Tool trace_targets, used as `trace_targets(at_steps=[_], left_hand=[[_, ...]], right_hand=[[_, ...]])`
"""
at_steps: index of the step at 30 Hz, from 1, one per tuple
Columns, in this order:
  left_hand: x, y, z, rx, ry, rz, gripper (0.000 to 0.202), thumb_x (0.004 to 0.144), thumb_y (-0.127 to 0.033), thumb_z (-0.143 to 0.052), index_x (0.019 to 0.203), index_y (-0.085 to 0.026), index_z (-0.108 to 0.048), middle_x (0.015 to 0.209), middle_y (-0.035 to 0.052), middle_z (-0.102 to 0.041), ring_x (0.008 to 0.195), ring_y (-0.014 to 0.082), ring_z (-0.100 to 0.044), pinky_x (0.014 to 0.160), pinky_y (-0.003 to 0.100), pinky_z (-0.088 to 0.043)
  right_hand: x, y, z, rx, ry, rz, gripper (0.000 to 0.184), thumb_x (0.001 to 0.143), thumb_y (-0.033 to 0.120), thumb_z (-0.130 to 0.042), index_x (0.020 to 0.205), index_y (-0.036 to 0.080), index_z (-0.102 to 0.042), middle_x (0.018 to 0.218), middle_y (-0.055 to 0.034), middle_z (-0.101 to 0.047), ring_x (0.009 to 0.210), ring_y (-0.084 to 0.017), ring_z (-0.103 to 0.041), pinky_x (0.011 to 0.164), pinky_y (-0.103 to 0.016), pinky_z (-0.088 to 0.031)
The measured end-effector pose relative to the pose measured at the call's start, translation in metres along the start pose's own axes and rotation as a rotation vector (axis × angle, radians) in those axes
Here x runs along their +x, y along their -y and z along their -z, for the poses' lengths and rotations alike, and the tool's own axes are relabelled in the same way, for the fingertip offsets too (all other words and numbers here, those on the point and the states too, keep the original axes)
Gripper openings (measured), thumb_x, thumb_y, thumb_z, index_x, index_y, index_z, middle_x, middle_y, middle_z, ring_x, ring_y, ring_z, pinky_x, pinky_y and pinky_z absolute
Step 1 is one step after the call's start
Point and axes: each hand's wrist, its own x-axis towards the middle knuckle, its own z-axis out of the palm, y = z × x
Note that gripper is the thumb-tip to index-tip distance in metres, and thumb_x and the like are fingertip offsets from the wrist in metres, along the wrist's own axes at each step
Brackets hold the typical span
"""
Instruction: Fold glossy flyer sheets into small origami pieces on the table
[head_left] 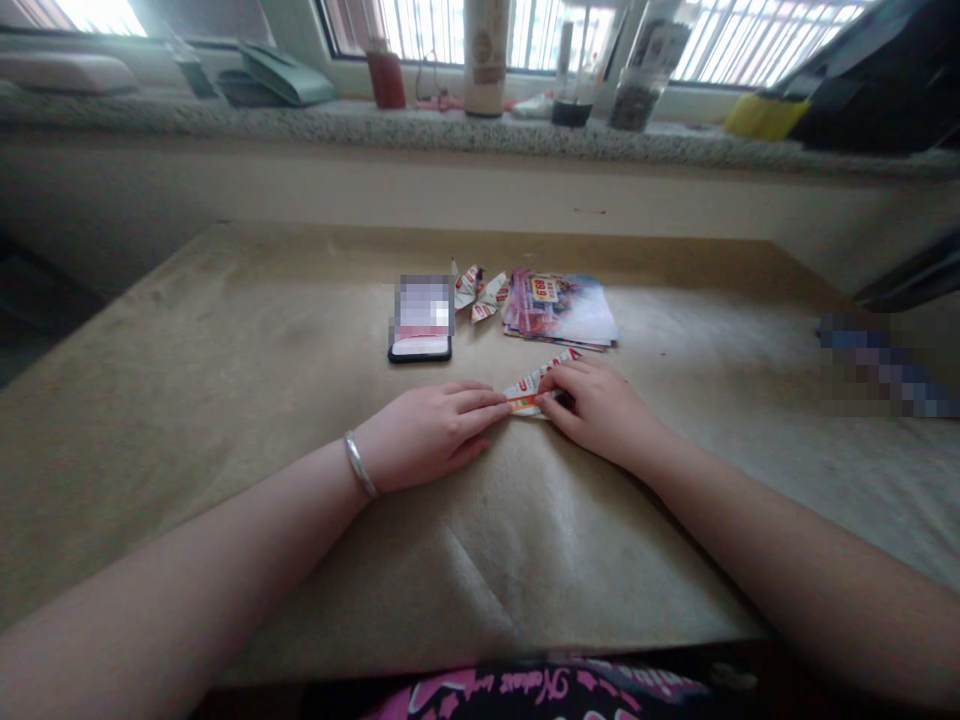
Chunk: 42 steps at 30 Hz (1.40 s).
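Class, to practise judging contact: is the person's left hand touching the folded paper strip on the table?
Touching. In the head view the left hand rests its fingertips on the end of the folded paper strip, no gap.

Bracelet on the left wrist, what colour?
Silver, a plain metal bangle; the head view shows it.

Red-and-white printed paper strip [526, 388], tan table cover [225, 400]

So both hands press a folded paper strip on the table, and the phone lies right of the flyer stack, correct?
No: the head view shows the phone left of the flyer stack. The left hand and right hand do press the folded paper strip on the table.
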Motion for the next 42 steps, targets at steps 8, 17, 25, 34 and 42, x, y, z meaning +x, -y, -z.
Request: trace_targets(at_steps=[8, 17, 25, 34, 42], left_hand=[[0.001, -0.006, 0.002, 0.059, -0.029, 0.008, 0.033, 0.093, -0.024, -0.046, 0.119, -0.012, -0.061, 0.115, 0.0104, -0.066, 0.101, 0.0212, -0.062, 0.091, 0.036, -0.054], [0.000, -0.003, -0.003, -0.003, -0.008, 0.060, 0.039, 0.090, -0.025, -0.051, 0.128, -0.013, -0.054, 0.122, 0.0122, -0.061, 0.110, 0.0228, -0.056, 0.095, 0.039, -0.051], [0.002, -0.005, -0.002, -0.010, -0.006, 0.077, 0.037, 0.091, -0.025, -0.049, 0.124, -0.012, -0.057, 0.118, 0.0114, -0.062, 0.105, 0.0228, -0.056, 0.094, 0.038, -0.051], [0.003, -0.004, -0.002, -0.022, -0.017, 0.084, 0.036, 0.090, -0.024, -0.050, 0.124, -0.013, -0.057, 0.115, 0.0124, -0.062, 0.105, 0.0225, -0.056, 0.092, 0.038, -0.051], [0.004, -0.005, -0.004, 0.011, -0.023, 0.092, 0.034, 0.093, -0.026, -0.045, 0.121, -0.013, -0.059, 0.110, 0.0113, -0.063, 0.100, 0.0217, -0.056, 0.090, 0.036, -0.051]], right_hand=[[0.002, -0.004, -0.002, 0.046, 0.023, -0.025, 0.015, 0.087, 0.030, -0.054, 0.081, 0.019, -0.062, 0.085, -0.0063, -0.068, 0.086, -0.021, -0.056, 0.077, -0.030, -0.039], [0.003, -0.007, -0.001, -0.254, -0.067, 0.040, 0.023, 0.091, 0.033, -0.046, 0.085, 0.019, -0.064, 0.091, -0.0085, -0.068, 0.089, -0.024, -0.054, 0.084, -0.037, -0.034], [0.004, 0.009, -0.001, -0.445, -0.057, 0.176, 0.030, 0.095, 0.027, -0.035, 0.089, 0.019, -0.063, 0.087, -0.0082, -0.066, 0.088, -0.024, -0.052, 0.100, -0.040, -0.024], [0.015, 0.007, -0.007, -0.196, 0.012, 0.017, 0.023, 0.091, 0.037, -0.047, 0.086, 0.018, -0.061, 0.090, -0.0091, -0.067, 0.086, -0.024, -0.055, 0.078, -0.035, -0.032], [0.020, -0.002, -0.011, -0.029, 0.029, -0.057, 0.021, 0.086, 0.037, -0.054, 0.075, 0.019, -0.059, 0.079, -0.0055, -0.066, 0.074, -0.020, -0.055, 0.068, -0.031, -0.032]])
